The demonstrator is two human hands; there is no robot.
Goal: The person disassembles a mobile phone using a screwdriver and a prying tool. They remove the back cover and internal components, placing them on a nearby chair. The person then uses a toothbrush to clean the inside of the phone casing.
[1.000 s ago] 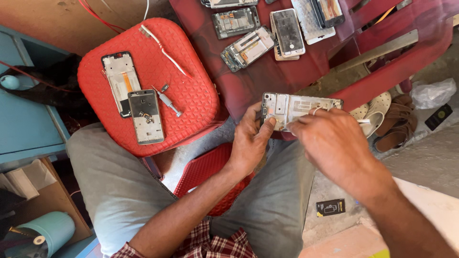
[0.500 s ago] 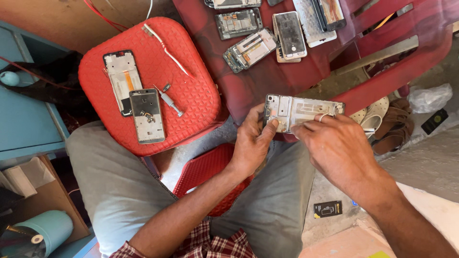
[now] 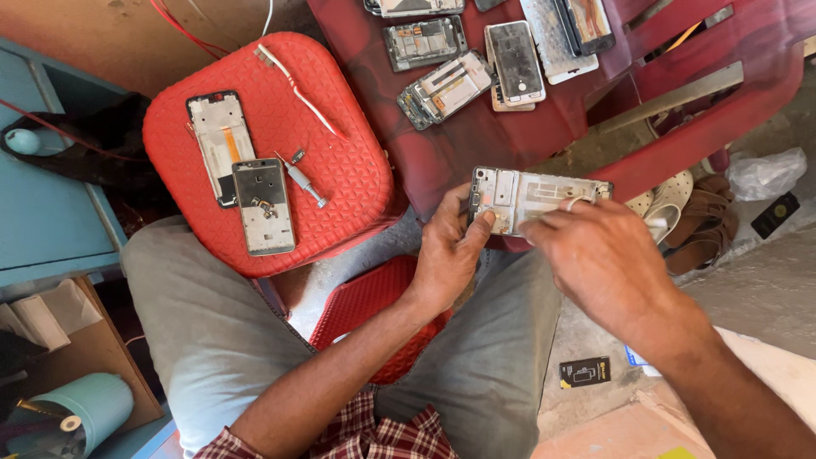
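Bare concrete floor (image 3: 595,327) shows between the seated person's knees, and the work is spread over a red stool and a dark red plastic chair in front of them. Nearest the camera, two forearms come up over grey trousers (image 3: 200,331) and a checked shirt hem, with the edge of a second red stool (image 3: 361,310) showing between the legs. The left hand (image 3: 449,255) grips the left end of an opened phone frame (image 3: 531,197), thumb pressed on its face and fingers wrapped behind it. The right hand (image 3: 599,255) lies over the frame's lower right part, fingertips pinched down against its inner surface; whether they hold a small part cannot be told. The frame is held in the air just above the knees, lying crosswise, close to the front edge of the chair. To the left, the red stool (image 3: 340,195) carries a phone back panel (image 3: 223,144) with an orange strip, a grey phone frame (image 3: 263,206) just beside it with small screws lying on it, a small screwdriver (image 3: 302,178) and a white cable (image 3: 297,89). Farther off, the dark red chair (image 3: 510,136) holds several more stripped phones (image 3: 446,85) and loose screens, some overlapping. Sandals (image 3: 680,212) lie on the floor to the right, and a blue cabinet (image 3: 42,212) stands at the far left.
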